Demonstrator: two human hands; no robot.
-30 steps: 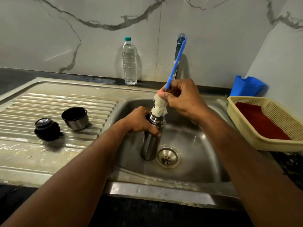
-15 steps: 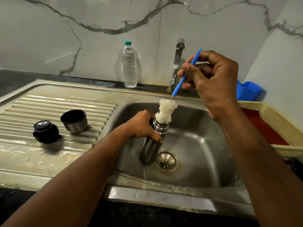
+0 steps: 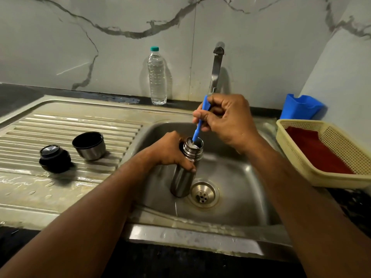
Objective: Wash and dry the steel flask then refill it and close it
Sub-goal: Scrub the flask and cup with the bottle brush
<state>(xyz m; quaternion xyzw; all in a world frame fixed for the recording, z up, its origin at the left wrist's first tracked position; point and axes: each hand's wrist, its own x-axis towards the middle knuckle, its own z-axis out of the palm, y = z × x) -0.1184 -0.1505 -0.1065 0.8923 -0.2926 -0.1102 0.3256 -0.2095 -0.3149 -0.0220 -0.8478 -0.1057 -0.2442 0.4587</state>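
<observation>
Steel flask [image 3: 183, 177] upright in the basin of the sink [image 3: 230, 197], base just beside the drain [image 3: 203, 194], mouth open with threaded neck showing. Left hand [image 3: 170, 151] wrapped round the flask's upper body just below the neck, fingers curled across the front, thumb side hidden behind. Right hand [image 3: 226, 117] above and slightly behind the flask's mouth, fingers curled and pinching the blue handle of the bottle brush [image 3: 197, 129]; handle slanting down into the mouth, head sunk inside with only a pale patch visible within the neck. Tap [image 3: 216, 67] against the marble wall behind the right hand; no stream visible. On the ribbed draining board [image 3: 60, 125] to the left, the flask's steel cup [image 3: 89, 145] standing mouth up, and just beside it, further left, the black stopper [image 3: 54, 157] with a shiny top; the two close but apart. Wet patches on the flat front part of the board. Clear plastic water bottle [image 3: 157, 76] with a green cap upright on the dark desk [image 3: 16, 95] at the wall, behind the sink's rim. To the right of the basin, a cream plastic basket [image 3: 301, 163] holding a red cloth [image 3: 313, 149], and behind it a blue plastic holder [image 3: 301, 107] against the wall.
</observation>
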